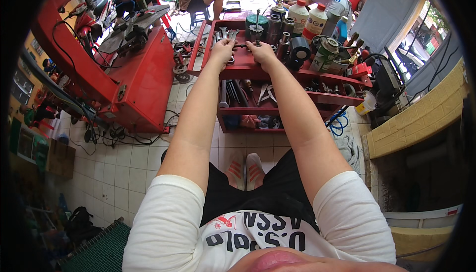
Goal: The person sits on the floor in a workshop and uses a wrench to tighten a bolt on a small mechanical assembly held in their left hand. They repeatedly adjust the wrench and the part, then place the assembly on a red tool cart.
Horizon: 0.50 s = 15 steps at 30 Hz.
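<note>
Both my arms stretch forward over the top tray of a red tool cart (248, 67). My left hand (222, 52) is closed, its fingertips pinching one end of a short dark rod-shaped part (240, 46). At the other end of that part, my right hand (261, 54) is closed on it too. Its exact kind is too small to make out. Several wrenches (225, 33) lie in the tray just beyond my left hand. Past my right hand stands a dark gear-like part with an upright shaft (256, 29). A metal ring (230, 60) lies close below my left hand.
White bottles with red caps (315, 21), dark spray cans (283, 44) and a green-white tin (325, 54) crowd the cart's right side. Pliers (266, 93) lie on the lower shelf. A red machine (144, 83) stands left, cables (119, 135) near its base. Other people sit beyond the cart.
</note>
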Tool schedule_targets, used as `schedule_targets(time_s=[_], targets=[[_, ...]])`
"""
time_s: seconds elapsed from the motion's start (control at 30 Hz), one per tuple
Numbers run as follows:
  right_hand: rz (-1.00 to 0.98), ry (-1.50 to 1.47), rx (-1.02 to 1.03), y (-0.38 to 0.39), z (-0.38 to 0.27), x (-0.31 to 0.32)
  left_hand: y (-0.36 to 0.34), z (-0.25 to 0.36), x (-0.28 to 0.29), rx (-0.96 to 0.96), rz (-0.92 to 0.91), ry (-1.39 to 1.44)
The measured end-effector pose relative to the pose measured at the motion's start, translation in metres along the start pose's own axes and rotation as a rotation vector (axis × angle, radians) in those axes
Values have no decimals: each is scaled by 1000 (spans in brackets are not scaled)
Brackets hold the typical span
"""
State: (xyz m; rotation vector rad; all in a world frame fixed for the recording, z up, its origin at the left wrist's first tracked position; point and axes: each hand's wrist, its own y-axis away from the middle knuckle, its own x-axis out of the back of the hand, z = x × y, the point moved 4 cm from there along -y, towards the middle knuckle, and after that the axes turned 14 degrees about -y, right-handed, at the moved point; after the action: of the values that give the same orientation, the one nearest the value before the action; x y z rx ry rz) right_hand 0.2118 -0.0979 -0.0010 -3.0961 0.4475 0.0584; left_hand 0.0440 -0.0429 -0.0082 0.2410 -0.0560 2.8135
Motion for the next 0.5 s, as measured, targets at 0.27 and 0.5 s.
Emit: schedule_targets(time_s=[0.27, 0.5], targets=[[35, -9, -7, -7, 7, 8, 6, 8, -8, 81, 91, 0], [-7, -84, 21, -6, 5, 3, 3, 3, -7, -48, 38, -14]])
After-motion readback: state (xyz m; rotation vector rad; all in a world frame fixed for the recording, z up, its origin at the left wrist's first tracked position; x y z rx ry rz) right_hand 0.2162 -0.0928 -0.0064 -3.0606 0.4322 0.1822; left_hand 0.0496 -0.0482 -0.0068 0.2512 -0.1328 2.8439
